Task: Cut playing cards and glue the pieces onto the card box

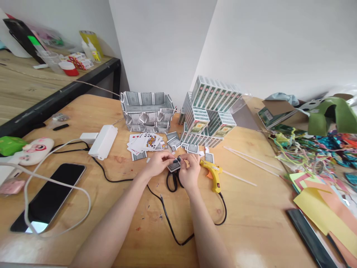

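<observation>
My left hand and my right hand meet above the table with their fingertips pinched close together. Whatever sits between the fingertips is too small and covered to make out. Just under them shows a grey-backed playing card; whether the fingers touch it I cannot tell. Scissors with black handles lie partly hidden below my hands. To the right rests a yellow hot glue gun with a glue stick in its back end. Behind my hands are fanned playing cards and loose face-down cards.
A basket of folded cards stands at the back, beside stacked card boxes. Black cable runs under my arms. A phone and white power strip lie left. Glue sticks and coloured paper lie right.
</observation>
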Demonstrator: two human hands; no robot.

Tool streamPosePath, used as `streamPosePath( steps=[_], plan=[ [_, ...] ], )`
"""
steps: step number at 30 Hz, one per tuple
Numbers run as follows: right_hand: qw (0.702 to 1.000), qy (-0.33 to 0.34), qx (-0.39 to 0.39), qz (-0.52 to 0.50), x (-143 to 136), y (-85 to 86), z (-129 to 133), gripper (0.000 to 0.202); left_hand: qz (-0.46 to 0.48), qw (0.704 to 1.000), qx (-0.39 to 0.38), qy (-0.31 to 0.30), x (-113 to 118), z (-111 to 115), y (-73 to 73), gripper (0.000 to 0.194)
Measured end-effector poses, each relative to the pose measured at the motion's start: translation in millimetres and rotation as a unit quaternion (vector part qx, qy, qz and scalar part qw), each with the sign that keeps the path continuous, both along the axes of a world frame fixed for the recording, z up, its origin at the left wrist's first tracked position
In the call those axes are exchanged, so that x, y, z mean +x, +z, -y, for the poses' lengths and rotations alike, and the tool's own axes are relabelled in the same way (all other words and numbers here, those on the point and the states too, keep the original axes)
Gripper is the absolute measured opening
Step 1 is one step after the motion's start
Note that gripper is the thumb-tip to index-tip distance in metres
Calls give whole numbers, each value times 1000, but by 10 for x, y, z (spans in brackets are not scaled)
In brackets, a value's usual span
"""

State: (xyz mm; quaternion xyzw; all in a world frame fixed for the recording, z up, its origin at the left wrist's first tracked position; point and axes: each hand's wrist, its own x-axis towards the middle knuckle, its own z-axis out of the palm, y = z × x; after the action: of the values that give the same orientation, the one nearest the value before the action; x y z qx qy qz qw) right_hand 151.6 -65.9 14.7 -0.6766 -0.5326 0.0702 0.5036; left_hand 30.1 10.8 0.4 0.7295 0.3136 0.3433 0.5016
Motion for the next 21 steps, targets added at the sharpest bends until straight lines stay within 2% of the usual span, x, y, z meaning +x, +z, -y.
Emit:
streamPosePath(
  steps=[10, 15, 19, 21],
  plan=[
    [998, 1, 11, -58, 11, -27, -9, 13, 13, 997, -69, -4, 19, 88, 90, 13],
    [995, -2, 10, -101, 21, -74, -12, 12, 25, 995, -91, 13, 58, 119, 66, 16],
    [978, 11, 22, -206, -12, -93, -36, 11, 54, 991, -117, 31, 109, 132, 24, 16],
    [962, 24, 29, -269, -40, -97, -49, 22, 85, 985, -143, 57, 127, 131, 15, 18]
  ],
)
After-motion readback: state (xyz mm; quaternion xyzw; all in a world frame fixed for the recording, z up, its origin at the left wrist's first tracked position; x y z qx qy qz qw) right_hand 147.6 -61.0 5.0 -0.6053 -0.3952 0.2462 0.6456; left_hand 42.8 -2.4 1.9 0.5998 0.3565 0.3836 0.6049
